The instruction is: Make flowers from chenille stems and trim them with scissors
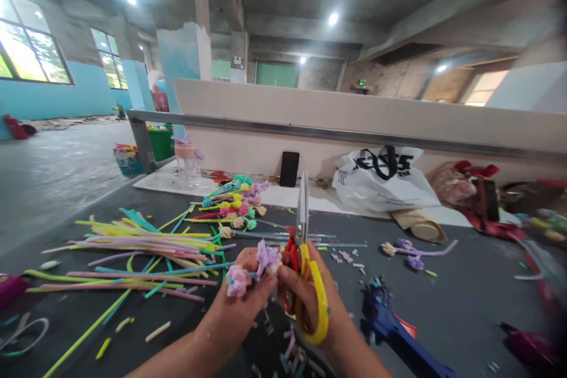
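My left hand [248, 301] is closed on a pipe-cleaner flower stem [199, 269], whose pink flower [238, 281] and lilac flower [268, 258] stick out at the fingers. In my right hand [325, 295] is a pair of scissors [315, 307] with yellow and red handles, its blades pointing up and away from me. The fingertips of my right hand also reach the lilac flower beside my left thumb. Left of my hands lies a pile of coloured pipe cleaners [155, 242]. Behind it are finished pipe-cleaner flowers [234, 204] in several colours.
A blue glue gun [398, 331] lies at the right, with a small lilac flower sprig [416, 251] beyond it. Cut scraps [295, 351] litter the dark table. Along the back stand a clear cup [186, 162], a phone [289, 169] and a white bag [385, 180].
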The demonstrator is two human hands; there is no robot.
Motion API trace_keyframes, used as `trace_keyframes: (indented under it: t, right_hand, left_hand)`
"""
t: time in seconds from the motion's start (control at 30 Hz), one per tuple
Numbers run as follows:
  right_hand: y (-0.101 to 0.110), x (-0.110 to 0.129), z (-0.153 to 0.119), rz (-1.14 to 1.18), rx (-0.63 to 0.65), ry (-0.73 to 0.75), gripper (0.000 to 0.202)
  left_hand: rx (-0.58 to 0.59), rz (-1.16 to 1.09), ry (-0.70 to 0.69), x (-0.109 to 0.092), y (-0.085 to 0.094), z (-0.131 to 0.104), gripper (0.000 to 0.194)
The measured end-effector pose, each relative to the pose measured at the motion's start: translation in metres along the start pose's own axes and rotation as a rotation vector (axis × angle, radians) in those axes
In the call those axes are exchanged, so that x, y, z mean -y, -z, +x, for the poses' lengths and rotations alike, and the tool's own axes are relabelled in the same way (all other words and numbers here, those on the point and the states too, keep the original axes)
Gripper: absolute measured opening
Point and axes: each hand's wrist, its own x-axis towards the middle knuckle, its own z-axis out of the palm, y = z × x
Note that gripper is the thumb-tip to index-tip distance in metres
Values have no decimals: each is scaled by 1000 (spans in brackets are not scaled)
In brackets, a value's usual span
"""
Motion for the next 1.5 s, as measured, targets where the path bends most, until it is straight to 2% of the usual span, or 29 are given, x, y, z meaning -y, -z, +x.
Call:
trace_keyframes:
  t: [0.1, 0.2, 0.27, 0.37, 0.47, 0.6, 0.7, 0.77, 0.9, 1.03, 1.1, 1.27, 1.5]
  right_hand:
    - [7, 0, 1, 61, -17, 10, 60]
    - [11, 3, 3, 125, -35, 10, 62]
    - [12, 7, 4, 155, -35, 7, 65]
    - [12, 13, 5, 143, -27, 1, 66]
    - [11, 16, 3, 44, -13, -16, 64]
    - [8, 20, 3, -62, -40, -41, 59]
    - [9, 21, 4, -51, -39, -49, 56]
    - [11, 21, 4, -54, -19, -59, 58]
    - [17, 18, 4, -30, 12, -76, 62]
    - [17, 18, 3, 15, 55, -82, 61]
    - [15, 18, 2, 18, 68, -101, 60]
    - [11, 15, 0, 0, 69, -131, 60]
    - [3, 12, 0, -18, 109, -208, 65]
  left_hand:
    - [167, -63, 118, 6, 7, -3, 31]
    - [352, -272, 262, 11, 16, -2, 56]
    - [414, -379, 303, 12, 20, 0, 65]
    - [435, -466, 319, 9, 22, 3, 72]
    - [488, -458, 343, 10, 25, 3, 76]
    - [569, -412, 448, 20, 42, 3, 71]
    - [529, -528, 463, 26, 52, 6, 63]
    - [507, -580, 504, 24, 53, 9, 64]
    - [508, -604, 582, 10, 44, 10, 62]
    - [435, -535, 620, 6, 36, 10, 38]
    - [376, -519, 618, 8, 33, 11, 31]
    - [246, -500, 557, 16, 24, 10, 28]
    - [212, -464, 492, 25, 16, 3, 28]
